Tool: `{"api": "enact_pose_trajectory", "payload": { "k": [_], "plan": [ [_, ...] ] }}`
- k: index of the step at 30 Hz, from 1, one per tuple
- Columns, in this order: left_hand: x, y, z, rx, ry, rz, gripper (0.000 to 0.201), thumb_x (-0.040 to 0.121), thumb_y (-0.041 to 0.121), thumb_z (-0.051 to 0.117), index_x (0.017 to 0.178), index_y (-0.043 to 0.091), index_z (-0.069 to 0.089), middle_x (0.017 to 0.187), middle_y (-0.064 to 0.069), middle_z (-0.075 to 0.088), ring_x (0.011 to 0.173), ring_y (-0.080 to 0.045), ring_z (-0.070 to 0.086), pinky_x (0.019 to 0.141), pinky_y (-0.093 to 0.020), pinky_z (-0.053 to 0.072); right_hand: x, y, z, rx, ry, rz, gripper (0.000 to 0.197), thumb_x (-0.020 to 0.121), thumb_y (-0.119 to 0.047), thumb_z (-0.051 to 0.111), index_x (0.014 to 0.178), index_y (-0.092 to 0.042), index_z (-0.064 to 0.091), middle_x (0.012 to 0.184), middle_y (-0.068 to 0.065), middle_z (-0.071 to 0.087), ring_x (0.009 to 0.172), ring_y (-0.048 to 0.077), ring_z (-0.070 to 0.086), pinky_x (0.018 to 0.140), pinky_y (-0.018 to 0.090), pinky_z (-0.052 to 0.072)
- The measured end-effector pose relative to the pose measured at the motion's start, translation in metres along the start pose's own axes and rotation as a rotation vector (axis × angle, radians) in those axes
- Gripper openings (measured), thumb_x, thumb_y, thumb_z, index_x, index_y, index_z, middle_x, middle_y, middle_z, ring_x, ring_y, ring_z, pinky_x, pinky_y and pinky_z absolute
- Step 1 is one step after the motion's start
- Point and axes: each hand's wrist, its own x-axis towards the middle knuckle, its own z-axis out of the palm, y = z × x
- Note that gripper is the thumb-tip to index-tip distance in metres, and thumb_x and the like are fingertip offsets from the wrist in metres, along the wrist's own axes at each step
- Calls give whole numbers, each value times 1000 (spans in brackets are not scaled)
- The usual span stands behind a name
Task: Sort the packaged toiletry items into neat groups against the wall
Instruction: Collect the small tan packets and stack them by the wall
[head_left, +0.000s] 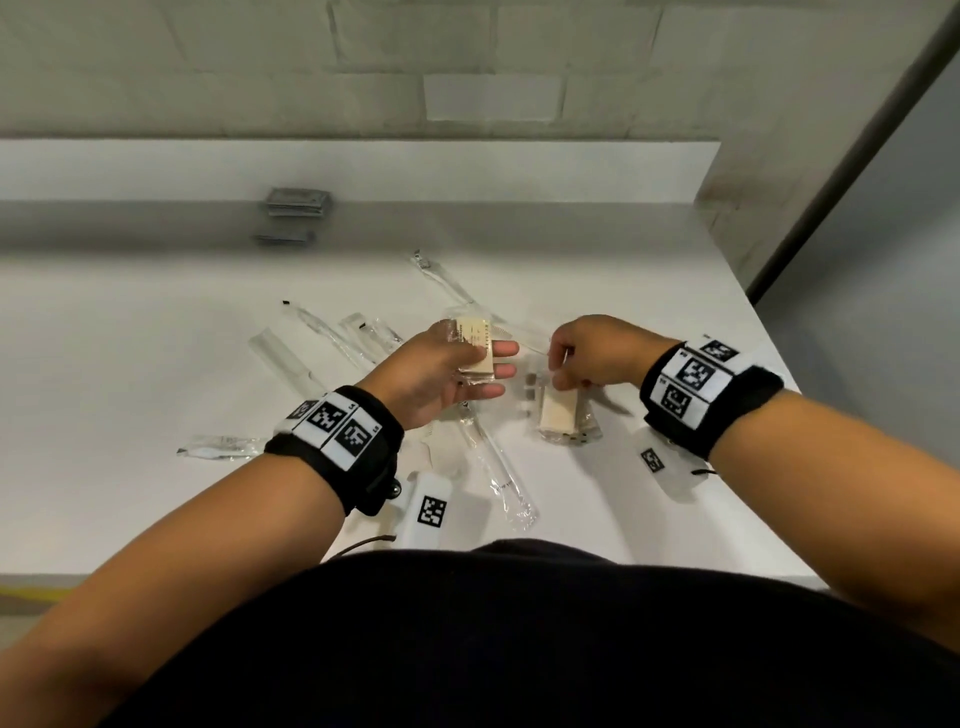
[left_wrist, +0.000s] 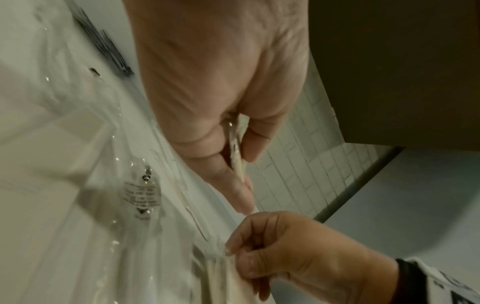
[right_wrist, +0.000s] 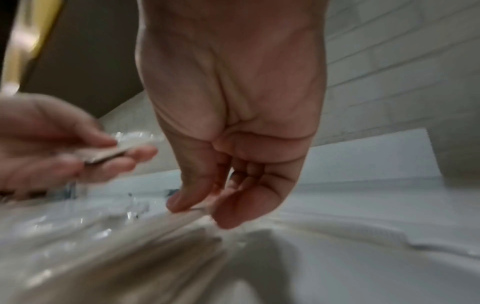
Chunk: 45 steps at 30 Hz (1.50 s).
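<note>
My left hand (head_left: 488, 365) hovers above the white counter (head_left: 130, 338) and grips a cream packet in clear wrap (head_left: 475, 344) between thumb and fingers. In the left wrist view the cream packet (left_wrist: 237, 151) shows edge-on in that grip. To its right, my right hand (head_left: 558, 375) pinches the clear wrap at the far end of a second cream packet (head_left: 558, 415) lying on the counter. The right wrist view shows thumb and forefinger (right_wrist: 179, 202) closed on this wrap edge, and the second packet (right_wrist: 130, 246) is blurred below.
Two stacks of grey sachets (head_left: 297, 201) (head_left: 284, 238) sit against the back wall. Several long clear-wrapped items lie scattered: one far (head_left: 447, 278), some left (head_left: 322, 327) (head_left: 283, 358) (head_left: 218, 447), one near (head_left: 498, 467). The counter's edge runs diagonally at right.
</note>
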Motion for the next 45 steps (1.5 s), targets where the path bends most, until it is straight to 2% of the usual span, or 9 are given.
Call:
{"api": "enact_pose_trajectory", "payload": {
  "k": [4, 8, 12, 15, 18, 22, 29, 39, 45],
  "plan": [
    [-3, 4, 2, -39, -57, 22, 39, 97, -2, 46, 134, 4, 38, 116, -17, 67, 100, -31, 69, 72, -34, 60, -7, -9, -14, 239, 335, -69, 17, 87, -30, 66, 94, -16, 67, 88, -2, 62, 74, 13, 55, 59, 22, 41],
    [-3, 5, 15, -69, -79, 95, 41, 95, 0, 50, 135, 3, 38, 112, -15, 66, 98, -29, 69, 76, -33, 60, -26, -32, -30, 750, 192, -261, 16, 82, -15, 72, 95, -6, 67, 72, 0, 62, 55, 8, 53, 51, 21, 40],
    [1, 10, 17, -26, 38, 158, 33, 97, 7, 50, 130, 6, 42, 119, -14, 59, 99, -27, 67, 76, -28, 59, -24, -42, -26, 757, 469, -435, 12, 79, -2, 71, 83, -11, 65, 74, -2, 56, 56, 7, 53, 56, 17, 44],
    [0, 19, 11, -216, 114, 147, 30, 102, 22, 40, 123, 3, 48, 99, -14, 67, 80, -25, 71, 71, -31, 60, -22, -36, -22, 501, 741, -566, 9, 76, -5, 73, 83, -11, 73, 87, 2, 57, 70, 10, 55, 68, 19, 44],
    [-2, 25, 10, -197, 138, 239, 13, 98, 10, 48, 109, 9, 53, 78, -4, 69, 65, -14, 69, 63, -25, 59, -22, -28, -12, 341, 684, -662, 17, 81, 0, 68, 89, -12, 78, 96, 2, 61, 82, 10, 59, 77, 17, 46],
    [0, 23, 15, -119, 210, 333, 22, 91, -4, 55, 103, 15, 52, 87, -4, 64, 68, -9, 69, 62, -22, 58, -23, -32, -20, 801, 527, -382, 15, 87, -6, 65, 99, -12, 72, 84, -4, 65, 67, 9, 64, 64, 18, 49],
    [-2, 23, 19, -108, 144, 361, 18, 92, -2, 54, 102, 13, 53, 87, -2, 66, 72, -10, 71, 64, -25, 58, -26, -38, -28, 880, 370, -284, 14, 85, -6, 68, 71, -7, 64, 56, 2, 62, 46, 10, 57, 52, 23, 46],
    [-3, 25, 22, -192, 215, 382, 14, 92, -2, 55, 89, 11, 51, 80, -8, 63, 66, -13, 66, 67, -24, 59, -31, -40, -26, 944, 150, -285, 16, 86, -12, 69, 86, -14, 53, 78, 6, 68, 69, 21, 67, 58, 28, 49],
    [-3, 21, 17, -237, 257, 384, 14, 89, -1, 60, 89, 9, 51, 71, -9, 63, 61, -13, 68, 63, -22, 58, -30, -39, -24, 1141, 181, -278, 19, 81, -1, 70, 77, -10, 53, 72, 12, 69, 58, 18, 69, 56, 26, 52]
  ]
}}
